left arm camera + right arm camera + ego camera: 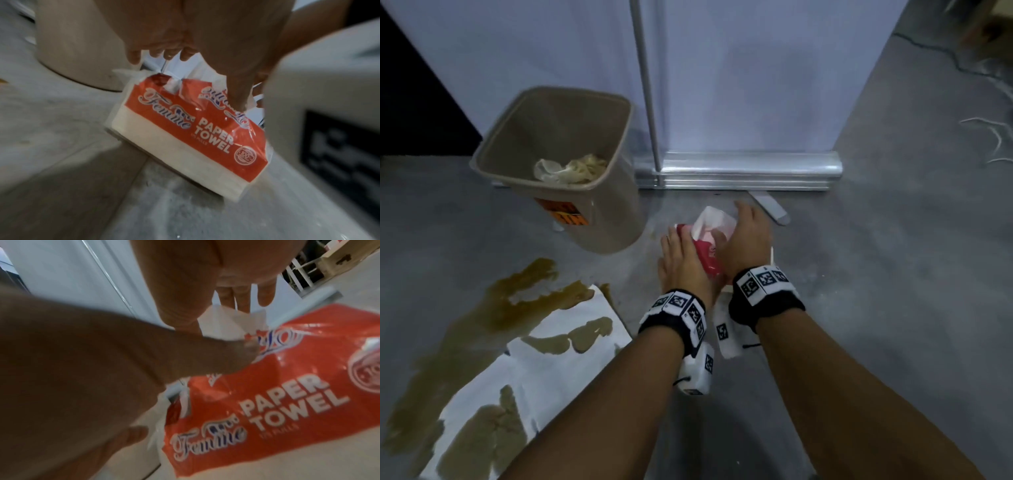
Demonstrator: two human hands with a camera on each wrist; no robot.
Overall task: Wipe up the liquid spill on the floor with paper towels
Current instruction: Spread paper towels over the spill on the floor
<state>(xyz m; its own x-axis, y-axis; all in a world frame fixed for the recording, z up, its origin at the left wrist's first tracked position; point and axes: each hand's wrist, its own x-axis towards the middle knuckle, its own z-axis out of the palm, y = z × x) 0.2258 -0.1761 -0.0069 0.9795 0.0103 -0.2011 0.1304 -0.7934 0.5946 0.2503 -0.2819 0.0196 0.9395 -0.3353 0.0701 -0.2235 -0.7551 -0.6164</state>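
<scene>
Both hands are down at a red and white pack of paper towels (707, 255) that sits on the grey floor (859, 274), just beside a tan bin (599, 205). The pack says "PAPER TOWEL" in big white letters. A curly brand name on it looks like "Femme", but it is hard to read for sure. A round stamp near one end has a number like 100 in it.

The left hand (681, 263) rests on top of the pack with its fingers laid out fairly flat, pressing on the plastic wrap. The right hand (743, 240) is at the open top of the pack. Its thumb and fingers pinch a white paper towel sheet (714, 222) that sticks up out of the pack.

The brown spill (482, 325) is spread over the floor to the left, well apart from the pack. White paper towel sheets (517, 370) lie flat on part of it, with brown wet patches soaked through.

The bin has a scrunched, stained wad of paper (568, 169) inside. An orange sticker (563, 212) is on its side, too blurry to read. Behind it stands a white panel (722, 85) on a shiny metal base (739, 171).
</scene>
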